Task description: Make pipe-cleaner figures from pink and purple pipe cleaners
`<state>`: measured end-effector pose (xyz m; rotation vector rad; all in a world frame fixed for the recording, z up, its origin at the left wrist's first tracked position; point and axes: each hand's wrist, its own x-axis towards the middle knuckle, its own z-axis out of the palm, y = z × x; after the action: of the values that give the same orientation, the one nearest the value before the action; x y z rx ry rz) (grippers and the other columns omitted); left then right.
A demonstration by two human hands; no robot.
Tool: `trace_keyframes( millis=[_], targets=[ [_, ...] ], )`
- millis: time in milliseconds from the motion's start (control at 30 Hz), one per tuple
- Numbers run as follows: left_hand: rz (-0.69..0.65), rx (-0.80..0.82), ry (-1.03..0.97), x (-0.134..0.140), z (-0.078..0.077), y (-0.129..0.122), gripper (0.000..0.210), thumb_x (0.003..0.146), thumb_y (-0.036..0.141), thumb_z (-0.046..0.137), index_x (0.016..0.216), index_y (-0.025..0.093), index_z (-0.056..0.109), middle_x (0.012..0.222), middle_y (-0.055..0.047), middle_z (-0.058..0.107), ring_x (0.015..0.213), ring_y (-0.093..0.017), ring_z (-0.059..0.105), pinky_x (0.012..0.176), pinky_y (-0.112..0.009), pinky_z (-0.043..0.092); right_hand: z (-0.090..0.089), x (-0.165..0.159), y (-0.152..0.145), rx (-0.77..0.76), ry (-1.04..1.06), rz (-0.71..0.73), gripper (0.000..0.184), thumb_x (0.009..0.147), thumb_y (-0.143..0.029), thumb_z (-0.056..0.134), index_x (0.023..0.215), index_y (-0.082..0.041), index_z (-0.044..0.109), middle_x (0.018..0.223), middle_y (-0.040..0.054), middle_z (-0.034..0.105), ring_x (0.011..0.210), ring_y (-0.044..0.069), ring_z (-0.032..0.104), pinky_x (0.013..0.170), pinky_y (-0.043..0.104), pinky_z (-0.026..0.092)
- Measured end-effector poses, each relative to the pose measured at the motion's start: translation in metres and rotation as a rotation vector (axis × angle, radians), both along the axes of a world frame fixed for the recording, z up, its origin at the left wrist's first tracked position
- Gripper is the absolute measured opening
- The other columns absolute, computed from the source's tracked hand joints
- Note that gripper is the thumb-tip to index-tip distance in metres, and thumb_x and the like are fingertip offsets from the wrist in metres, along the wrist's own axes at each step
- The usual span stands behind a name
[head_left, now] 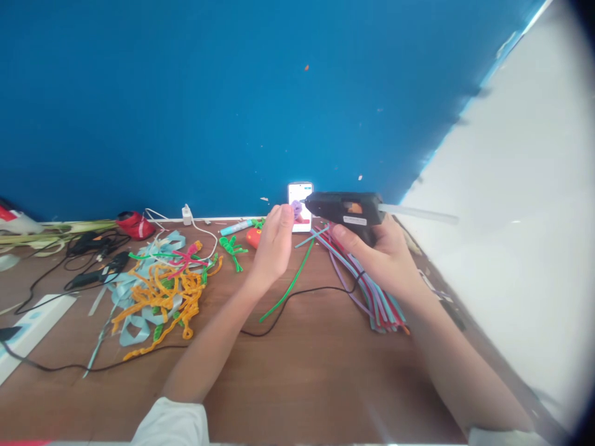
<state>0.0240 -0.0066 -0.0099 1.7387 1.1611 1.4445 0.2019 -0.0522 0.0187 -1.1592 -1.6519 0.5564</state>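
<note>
My right hand (pixel 379 251) is wrapped round the handle of a black hot glue gun (pixel 344 207), with a clear glue stick (pixel 421 213) poking out of its back end. The nozzle points left, right at a small purple fuzzy piece (pixel 296 209) pinched in my left hand (pixel 274 238). Whether the nozzle touches that piece I cannot tell. Behind both, a lit phone (pixel 301 223) leans upright against the wall, partly covered by my left hand and the gun. Below my right hand lies a bundle of purple, red and light blue pipe cleaners (pixel 379 303).
Orange twisted pipe cleaners (pixel 162 291) and light blue ribbon (pixel 134 328) are heaped at the left. A green pipe-cleaner figure (pixel 232 249) and a single green stem (pixel 292 285) lie mid-table. A black cord (pixel 302 291) crosses the table to a white power strip (pixel 39 328).
</note>
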Motion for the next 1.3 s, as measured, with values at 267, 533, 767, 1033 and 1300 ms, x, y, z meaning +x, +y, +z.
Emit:
trace_keyframes(
  millis=[267, 533, 767, 1033, 1300],
  targets=[
    [-0.057, 0.058, 0.071, -0.0040, -0.0011, 0.0013, 0.047, 0.097, 0.062, 0.033, 0.087, 0.021, 0.053, 0.092, -0.005, 0.054, 0.089, -0.018, 0.050, 0.084, -0.032, 0.039, -0.0064, 0.0017, 0.0077, 0.095, 0.105, -0.162, 0.024, 0.088, -0.040, 0.066, 0.087, -0.017, 0.067, 0.068, -0.0001, 0.061, 0.061, 0.014, 0.055, 0.058, 0.027, 0.043],
    [-0.059, 0.016, 0.084, -0.0043, -0.0050, 0.0037, 0.047, 0.096, 0.064, 0.035, 0.089, 0.021, 0.053, 0.092, -0.005, 0.054, 0.088, -0.018, 0.049, 0.083, -0.032, 0.038, -0.0053, -0.0010, 0.0082, 0.095, 0.223, -0.086, 0.023, 0.088, -0.037, 0.068, 0.104, -0.021, 0.062, 0.076, -0.0002, 0.064, 0.059, 0.012, 0.055, 0.054, 0.025, 0.045],
    [-0.077, -0.004, 0.129, -0.0034, -0.0046, 0.0046, 0.047, 0.095, 0.064, 0.038, 0.090, 0.020, 0.054, 0.092, -0.005, 0.054, 0.088, -0.018, 0.051, 0.083, -0.033, 0.039, -0.0038, -0.0024, 0.0040, 0.042, 0.208, 0.004, 0.022, 0.089, -0.038, 0.068, 0.101, -0.021, 0.062, 0.062, -0.0057, 0.056, 0.048, 0.009, 0.047, 0.047, 0.023, 0.039],
    [-0.117, 0.048, 0.166, -0.0016, -0.0031, 0.0021, 0.049, 0.098, 0.062, 0.030, 0.083, 0.021, 0.052, 0.089, -0.005, 0.054, 0.089, -0.019, 0.051, 0.086, -0.035, 0.040, -0.0036, -0.0026, 0.0032, 0.014, 0.215, 0.043, 0.023, 0.089, -0.037, 0.068, 0.103, -0.021, 0.063, 0.069, -0.0039, 0.060, 0.054, 0.009, 0.051, 0.052, 0.024, 0.042],
    [-0.062, -0.050, 0.001, -0.0017, -0.0028, -0.0016, 0.062, 0.096, 0.068, 0.018, 0.088, 0.022, 0.060, 0.099, -0.007, 0.064, 0.098, -0.021, 0.057, 0.089, -0.035, 0.042, -0.0056, -0.0053, 0.0034, 0.013, 0.247, 0.063, 0.029, 0.087, -0.039, 0.069, 0.109, -0.022, 0.063, 0.083, -0.0010, 0.066, 0.063, 0.011, 0.059, 0.058, 0.025, 0.048]
  ],
)
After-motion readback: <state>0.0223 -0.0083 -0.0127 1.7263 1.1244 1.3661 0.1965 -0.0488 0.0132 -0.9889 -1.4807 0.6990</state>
